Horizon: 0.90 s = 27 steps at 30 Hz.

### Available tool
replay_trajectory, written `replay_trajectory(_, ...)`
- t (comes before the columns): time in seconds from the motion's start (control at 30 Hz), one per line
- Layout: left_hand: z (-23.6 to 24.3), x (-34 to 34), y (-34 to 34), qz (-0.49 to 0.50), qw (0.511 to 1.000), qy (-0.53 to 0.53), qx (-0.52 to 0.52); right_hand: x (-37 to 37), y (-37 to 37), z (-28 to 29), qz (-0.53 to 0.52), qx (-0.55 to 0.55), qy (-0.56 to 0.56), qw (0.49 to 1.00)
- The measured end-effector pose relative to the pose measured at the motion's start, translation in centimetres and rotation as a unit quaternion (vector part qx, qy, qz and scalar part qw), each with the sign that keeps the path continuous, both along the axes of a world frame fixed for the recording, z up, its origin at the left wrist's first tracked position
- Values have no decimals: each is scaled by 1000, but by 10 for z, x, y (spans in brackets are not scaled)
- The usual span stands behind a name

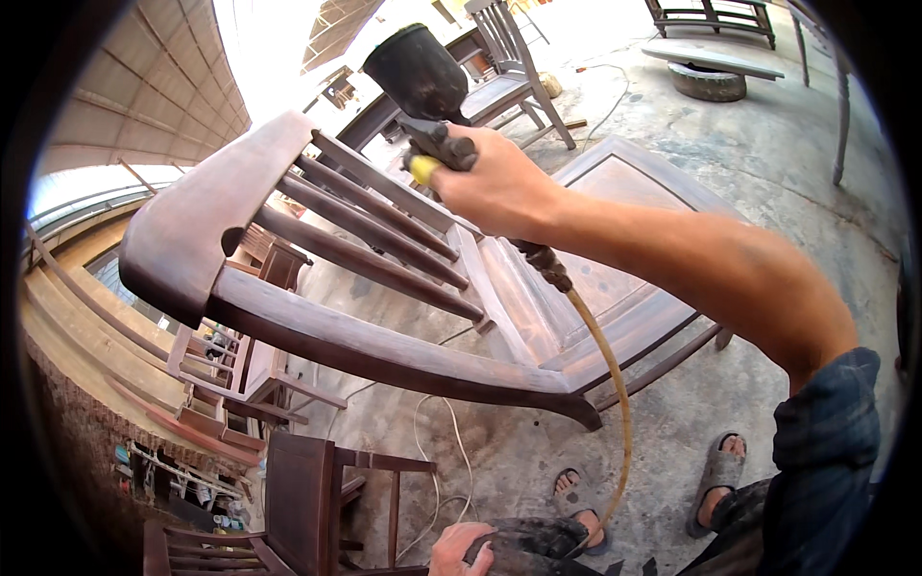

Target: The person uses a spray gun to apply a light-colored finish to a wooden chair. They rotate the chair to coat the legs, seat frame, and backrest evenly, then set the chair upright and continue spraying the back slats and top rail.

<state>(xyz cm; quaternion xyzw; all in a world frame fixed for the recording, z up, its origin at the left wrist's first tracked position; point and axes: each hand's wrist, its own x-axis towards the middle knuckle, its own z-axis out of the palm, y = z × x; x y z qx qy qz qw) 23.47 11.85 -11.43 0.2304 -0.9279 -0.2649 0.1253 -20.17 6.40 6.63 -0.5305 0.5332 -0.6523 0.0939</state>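
Note:
My right hand (499,182) is closed round the grip of a spray gun (437,149), which carries a black cup (418,72) on top. A yellowish hose (612,370) hangs from the gun's base and curves down toward my legs. Below and beyond the gun lies a wooden chair (384,350), tipped so its slatted back points left. Its brown surface looks pale and dusty in places, with a dark notch in the top rail. At the bottom edge, my left hand (461,550) rests on my dark-trousered knee, thumb apart from the fingers; part of it is cut off.
Another dark chair (303,499) stands at lower left, with more wooden furniture (245,370) behind it. A grey chair (509,77) stands farther back. At upper right, a board lies on a tyre (706,84). White cord (461,437) runs along the concrete floor near my sandalled feet.

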Motion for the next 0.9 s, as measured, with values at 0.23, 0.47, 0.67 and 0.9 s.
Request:
replay_trajectory(0.23,2,-1,1,5,1000,-1,4,-8,12,-47,-17,79,-43,996)
replay_trajectory(0.47,0,-1,0,0,1000,10,1,-10,5,-73,-42,101,-26,994)
replay_trajectory(0.67,3,1,0,4,1000,0,-1,-3,5,-31,-23,65,-18,997)
replay_trajectory(0.9,1,-2,1,6,1000,7,7,-2,-5,22,23,21,-29,999)
